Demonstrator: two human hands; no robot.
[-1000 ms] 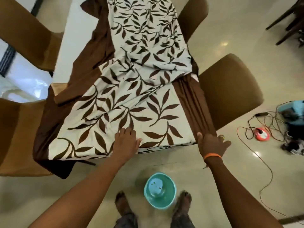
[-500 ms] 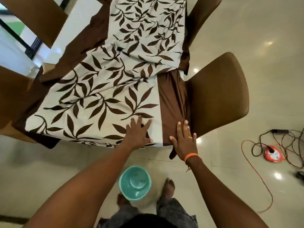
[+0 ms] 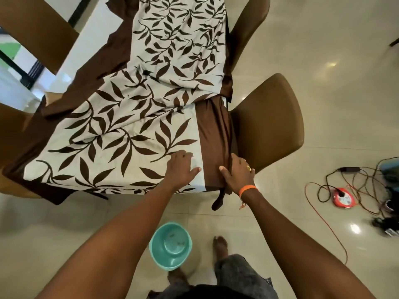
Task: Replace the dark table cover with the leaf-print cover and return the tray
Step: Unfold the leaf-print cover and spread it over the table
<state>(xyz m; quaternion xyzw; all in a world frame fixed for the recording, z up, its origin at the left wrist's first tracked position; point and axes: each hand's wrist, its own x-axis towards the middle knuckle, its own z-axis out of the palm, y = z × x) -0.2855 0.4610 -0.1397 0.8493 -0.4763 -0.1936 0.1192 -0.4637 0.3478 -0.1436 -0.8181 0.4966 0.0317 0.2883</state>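
Both hands have shifted rightward: left hand (image 3: 181, 169) flat on the leaf-print cover (image 3: 121, 147), right hand (image 3: 237, 173) gripping its brown border (image 3: 213, 139); smoothing remains, tray unseen.

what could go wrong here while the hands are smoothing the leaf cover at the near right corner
1. The leaf-print cover lies rumpled and skewed across the table; pressing with the left hand may set the folds in rather than flatten them.
2. The right hand works the brown border tight against the chair, so cloth could snag there.
3. The teal bowl sits on the floor by the bare feet; a step could kick it.
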